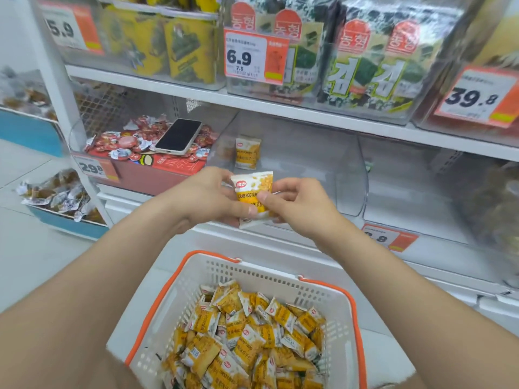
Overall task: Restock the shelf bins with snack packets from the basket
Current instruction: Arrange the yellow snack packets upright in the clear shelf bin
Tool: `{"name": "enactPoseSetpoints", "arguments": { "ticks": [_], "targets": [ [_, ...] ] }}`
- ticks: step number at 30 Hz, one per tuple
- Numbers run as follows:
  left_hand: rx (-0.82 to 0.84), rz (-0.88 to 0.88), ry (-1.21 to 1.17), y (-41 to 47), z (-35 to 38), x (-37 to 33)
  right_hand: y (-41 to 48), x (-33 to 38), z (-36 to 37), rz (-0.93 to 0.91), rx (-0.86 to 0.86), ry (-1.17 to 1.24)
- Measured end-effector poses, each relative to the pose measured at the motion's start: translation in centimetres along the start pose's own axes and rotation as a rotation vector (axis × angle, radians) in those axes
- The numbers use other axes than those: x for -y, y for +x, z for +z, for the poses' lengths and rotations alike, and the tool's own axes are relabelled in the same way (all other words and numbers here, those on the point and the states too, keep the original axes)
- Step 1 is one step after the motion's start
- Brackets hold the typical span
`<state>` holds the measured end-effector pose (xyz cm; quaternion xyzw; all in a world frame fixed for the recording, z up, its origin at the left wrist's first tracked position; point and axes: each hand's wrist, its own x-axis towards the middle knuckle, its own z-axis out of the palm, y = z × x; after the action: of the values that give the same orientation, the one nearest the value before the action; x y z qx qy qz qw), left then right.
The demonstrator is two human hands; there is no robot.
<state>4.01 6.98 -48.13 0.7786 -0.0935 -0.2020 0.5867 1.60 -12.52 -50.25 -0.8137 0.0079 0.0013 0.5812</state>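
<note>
A small yellow and white snack packet (254, 189) is held upright between both hands, in front of the clear shelf bin (351, 175). My left hand (207, 199) grips its left side with the thumb across the front. My right hand (295, 203) pinches its right edge. One matching packet (247, 152) stands inside the bin against its left wall. Below my arms, the white basket (280, 279) with orange handles holds several of the same yellow packets (247, 341).
A phone (179, 136) lies on red-wrapped sweets in the bin to the left. Seaweed packs (373, 60) fill the shelf above, behind price tags. Another clear bin (421, 192) sits to the right. Low trays of wrapped snacks (59, 195) stand at far left.
</note>
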Motion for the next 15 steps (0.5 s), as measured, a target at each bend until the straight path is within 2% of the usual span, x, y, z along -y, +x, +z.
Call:
{"name": "enactPoseSetpoints", "arguments": {
  "ticks": [3,6,9,12,15],
  "targets": [
    [-0.119,0.018,-0.062,0.9,0.0,-0.3,1.5,0.4,0.5,0.001,-0.067,0.045],
    [-0.231,0.065,-0.007,1.6,-0.2,-0.6,2.7,0.6,0.8,0.023,-0.021,0.080],
    [-0.261,0.067,0.054,2.3,-0.8,-0.5,3.8,0.5,1.0,0.037,0.007,0.108],
    [-0.314,0.112,0.301,3.5,-1.9,0.2,5.0,0.1,2.0,0.038,-0.006,0.103],
    [-0.418,0.221,0.638,4.7,-3.0,1.4,7.1,-0.6,2.7,0.014,-0.266,0.088]
  ]
}}
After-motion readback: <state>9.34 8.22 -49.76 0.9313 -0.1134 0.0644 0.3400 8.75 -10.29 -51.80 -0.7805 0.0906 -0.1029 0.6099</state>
